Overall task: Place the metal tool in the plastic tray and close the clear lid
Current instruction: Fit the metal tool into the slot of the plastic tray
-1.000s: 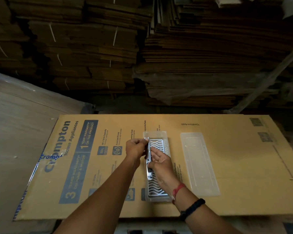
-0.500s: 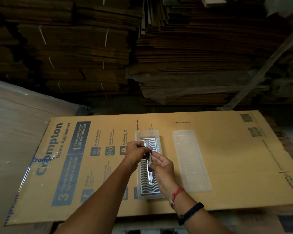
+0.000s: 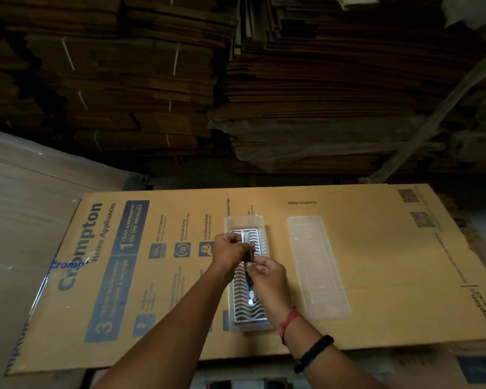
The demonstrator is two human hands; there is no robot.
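A long clear plastic tray [image 3: 243,221] lies lengthwise on the flattened cardboard box, with a shiny wavy-patterned metal insert [image 3: 246,313] inside it. Along the insert's middle lies a narrow metal tool [image 3: 250,290]. My left hand [image 3: 230,249] pinches the tool's far end. My right hand [image 3: 268,279] grips its middle from the right. Both hands hover over the tray and hide part of the tool. Whether the tool rests fully on the insert I cannot tell. The clear lid [image 3: 317,266] lies flat to the right of the tray, apart from it.
The work surface is a large flattened cardboard box [image 3: 390,276] with blue print on its left half. Tall stacks of bundled flat cartons [image 3: 306,80] rise behind it. A plastic-wrapped board [image 3: 26,220] sits at the left. The box's near edge runs below my forearms.
The tool has gone from tilted up at the tray's left edge to lying along the insert's middle. Both hands moved with it, still gripping. The camera shifted slightly.
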